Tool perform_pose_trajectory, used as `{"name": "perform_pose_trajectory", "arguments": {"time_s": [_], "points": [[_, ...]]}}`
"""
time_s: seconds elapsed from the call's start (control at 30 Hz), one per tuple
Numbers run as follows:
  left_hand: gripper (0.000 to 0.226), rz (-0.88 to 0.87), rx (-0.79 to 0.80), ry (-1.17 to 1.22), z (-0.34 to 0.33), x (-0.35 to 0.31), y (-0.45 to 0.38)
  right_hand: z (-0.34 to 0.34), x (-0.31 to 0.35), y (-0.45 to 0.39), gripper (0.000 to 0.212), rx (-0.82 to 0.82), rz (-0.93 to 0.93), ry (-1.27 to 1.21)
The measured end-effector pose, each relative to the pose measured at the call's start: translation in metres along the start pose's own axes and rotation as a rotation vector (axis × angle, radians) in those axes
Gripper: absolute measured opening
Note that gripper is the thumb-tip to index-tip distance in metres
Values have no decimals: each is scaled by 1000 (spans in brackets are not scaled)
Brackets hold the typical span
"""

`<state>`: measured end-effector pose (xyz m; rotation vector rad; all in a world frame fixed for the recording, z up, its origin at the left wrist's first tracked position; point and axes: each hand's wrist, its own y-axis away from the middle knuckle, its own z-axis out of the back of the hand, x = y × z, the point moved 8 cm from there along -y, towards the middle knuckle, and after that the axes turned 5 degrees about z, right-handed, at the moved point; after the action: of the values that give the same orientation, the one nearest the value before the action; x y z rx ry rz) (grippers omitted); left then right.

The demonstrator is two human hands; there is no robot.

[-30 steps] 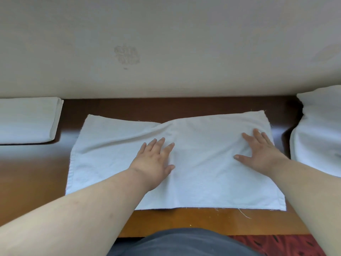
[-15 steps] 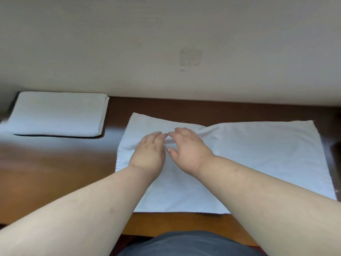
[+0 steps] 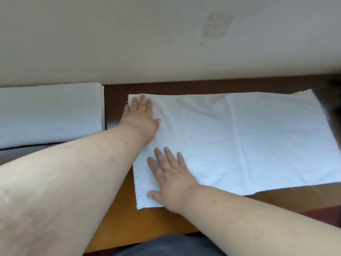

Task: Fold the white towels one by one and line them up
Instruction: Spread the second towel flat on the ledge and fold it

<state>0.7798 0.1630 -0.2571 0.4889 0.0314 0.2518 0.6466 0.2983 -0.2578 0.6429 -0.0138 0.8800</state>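
Note:
A white towel point(image 3: 249, 137) lies spread flat on the wooden table point(image 3: 118, 215), with a crease running down its middle. My left hand point(image 3: 141, 117) presses flat on the towel's far left corner, fingers straight. My right hand point(image 3: 169, 178) lies flat on the towel's near left part, fingers spread, close to the hemmed left edge. A folded white towel point(image 3: 49, 115) sits to the left against the wall, apart from the spread one.
A pale wall point(image 3: 166, 43) rises right behind the table. The table's near edge runs just in front of my dark clothing point(image 3: 166, 246). A strip of dark red floor point(image 3: 321, 215) shows at the right.
Both hands slid left across the towel from its middle to its left edge, left hand to the far corner, right hand to the near part. The ridge in the towel has flattened.

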Motion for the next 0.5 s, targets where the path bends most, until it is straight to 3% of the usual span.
{"name": "perform_pose_trajectory", "arguments": {"time_s": [0.13, 0.23, 0.3, 0.4, 0.5], "points": [[74, 113, -36, -22, 6, -7, 6, -1, 16, 0, 90, 36, 18, -4], [69, -131, -97, 4, 5, -37, 11, -3, 26, 4, 88, 24, 50, -19], [64, -245, -48, -41, -5, -47, 11, -12, 30, 9, 92, 73, 65, -5], [64, -233, -14, -63, -17, -40, 5, -19, 34, 8, 98, 123, 66, 17], [67, -232, -36, -58, -16, -36, 2, -8, 46, 5, 91, 52, 141, -115]]}}
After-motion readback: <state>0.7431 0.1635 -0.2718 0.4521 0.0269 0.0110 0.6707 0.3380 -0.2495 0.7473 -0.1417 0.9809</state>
